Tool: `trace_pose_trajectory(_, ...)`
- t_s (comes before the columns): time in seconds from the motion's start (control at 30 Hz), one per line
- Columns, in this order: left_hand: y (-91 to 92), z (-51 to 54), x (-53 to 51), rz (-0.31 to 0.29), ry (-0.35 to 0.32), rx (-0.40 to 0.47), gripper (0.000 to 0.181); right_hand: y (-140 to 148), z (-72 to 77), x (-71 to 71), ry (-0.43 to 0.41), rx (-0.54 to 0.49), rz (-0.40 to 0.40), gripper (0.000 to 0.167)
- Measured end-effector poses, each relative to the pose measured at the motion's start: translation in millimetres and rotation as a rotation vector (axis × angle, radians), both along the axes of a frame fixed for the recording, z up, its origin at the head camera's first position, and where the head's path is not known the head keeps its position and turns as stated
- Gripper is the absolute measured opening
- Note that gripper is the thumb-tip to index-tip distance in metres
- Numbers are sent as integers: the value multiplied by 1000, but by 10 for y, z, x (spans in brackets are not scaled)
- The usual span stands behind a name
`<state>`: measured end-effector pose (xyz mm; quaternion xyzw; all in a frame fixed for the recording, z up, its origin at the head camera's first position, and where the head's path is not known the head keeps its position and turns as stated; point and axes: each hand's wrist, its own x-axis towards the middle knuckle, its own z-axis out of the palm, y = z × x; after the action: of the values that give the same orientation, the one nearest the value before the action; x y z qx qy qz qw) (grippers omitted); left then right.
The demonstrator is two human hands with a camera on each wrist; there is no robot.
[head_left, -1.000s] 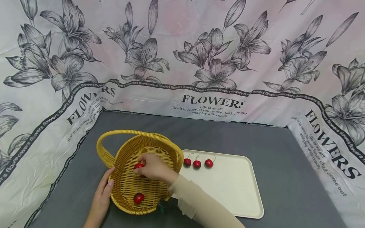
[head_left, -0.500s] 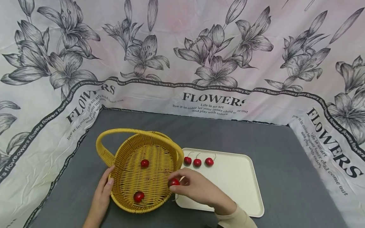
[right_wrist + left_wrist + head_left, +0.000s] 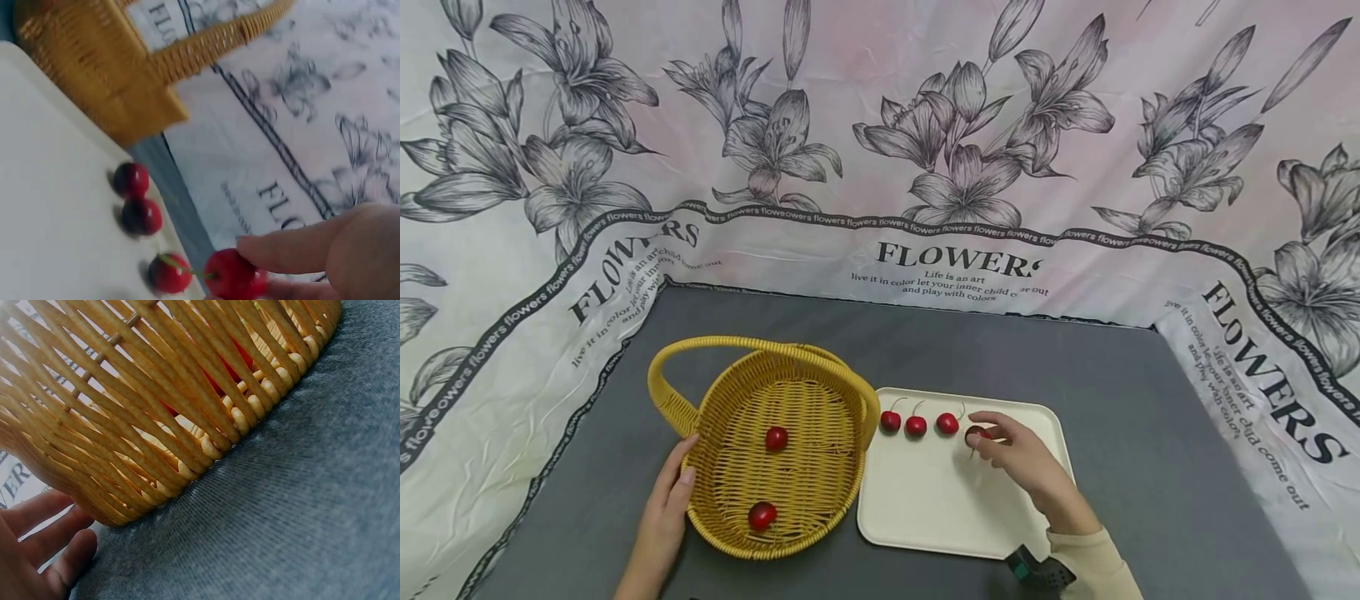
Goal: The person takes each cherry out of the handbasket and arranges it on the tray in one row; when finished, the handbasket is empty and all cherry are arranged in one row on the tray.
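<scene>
My right hand (image 3: 1026,458) pinches a dark red cherry (image 3: 977,436) over the upper part of the cream tray (image 3: 940,508). Left of it, three cherries with stems lie in a row along the tray's far edge, the nearest one (image 3: 947,424) close by. The right wrist view shows the held cherry (image 3: 232,275) between thumb and fingers. My left hand (image 3: 662,508) rests its fingers against the left side of the yellow wicker basket (image 3: 790,492); in the left wrist view the fingers of that hand (image 3: 47,544) touch the weave. Two cherries, upper (image 3: 777,438) and lower (image 3: 762,516), lie inside the basket.
The basket's tall handle (image 3: 745,342) arches over its far side. A grey cloth (image 3: 970,350) covers the table, and a white flower-printed curtain (image 3: 820,258) stands behind and at both sides. The tray's left edge is right beside the basket.
My right hand has taken a cherry out of the basket and carried it right, over the tray. My left hand has stayed at the basket's side.
</scene>
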<state>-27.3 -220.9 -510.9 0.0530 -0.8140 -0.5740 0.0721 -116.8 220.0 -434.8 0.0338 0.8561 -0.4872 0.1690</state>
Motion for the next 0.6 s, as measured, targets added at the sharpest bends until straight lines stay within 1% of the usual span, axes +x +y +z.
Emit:
trace_pose_trajectory(0.1,-5,1,-3,4,4,-5,44,98,-86,-56,9,-63,-42,42)
trace_pose_trajectory(0.23,-7,-5,5,5,-12,-2,45,157,-148,-118,2,-136,-105,39)
trace_pose_trajectory(0.3,-9,-6,6,5,-16,5,45,169,-176,-145,-6,-151,-129,37)
trace_pose_trajectory(0.4,-13,-6,3,10,-12,8,45,171,-232,-181,-21,-111,-167,36)
trace_pose_trajectory(0.47,-15,-3,2,14,-11,14,45,169,-278,-201,-28,-45,-190,37)
trace_pose_trajectory(0.6,-8,12,8,14,-39,20,45,161,-352,-224,-27,68,-246,38)
